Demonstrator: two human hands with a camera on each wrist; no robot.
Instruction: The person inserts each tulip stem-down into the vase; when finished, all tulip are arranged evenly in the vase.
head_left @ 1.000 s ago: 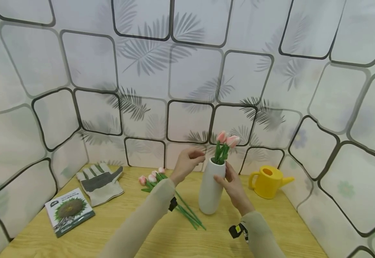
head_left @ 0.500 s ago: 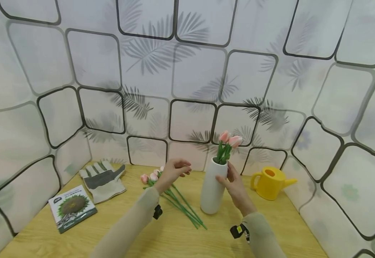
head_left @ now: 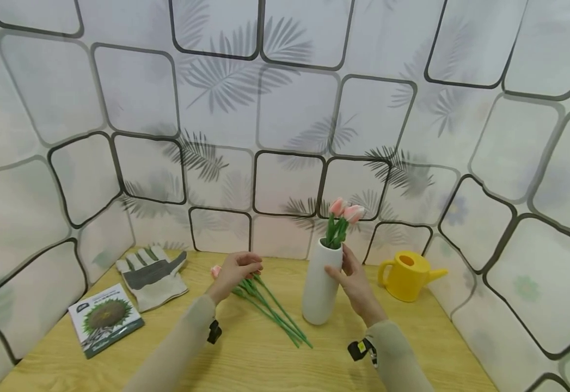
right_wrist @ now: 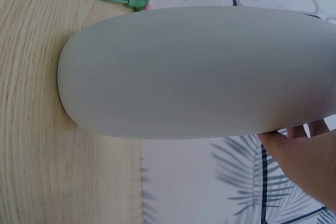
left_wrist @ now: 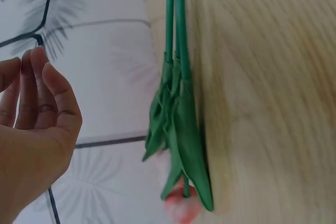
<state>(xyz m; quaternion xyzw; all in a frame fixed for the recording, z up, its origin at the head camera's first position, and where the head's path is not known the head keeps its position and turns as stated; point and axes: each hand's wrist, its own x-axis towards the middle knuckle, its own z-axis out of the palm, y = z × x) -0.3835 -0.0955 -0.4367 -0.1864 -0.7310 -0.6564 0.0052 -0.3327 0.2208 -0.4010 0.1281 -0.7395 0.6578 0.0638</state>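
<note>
A white vase [head_left: 320, 288] stands upright on the table, with pink tulips [head_left: 344, 212] in its mouth. My right hand [head_left: 358, 284] holds the vase near its top from the right side, and in the right wrist view the fingers reach behind the vase [right_wrist: 194, 72]. My left hand [head_left: 236, 275] hovers over the loose tulips [head_left: 270, 310] lying left of the vase and hides most of their blooms. Nothing is in this hand [left_wrist: 44, 114]; its fingers are loosely bent, apart from the green stems [left_wrist: 178, 30] in the left wrist view.
A yellow watering can [head_left: 406, 277] stands right of the vase. On the left lie a grey and white work glove [head_left: 152, 277] and a packet [head_left: 105, 318] with a sunflower picture. A patterned curtain [head_left: 289, 179] encloses the wooden table [head_left: 255, 370] at the back and sides.
My left hand has moved left and down, from beside the vase's mouth to above the loose tulips. The right hand has stayed on the vase.
</note>
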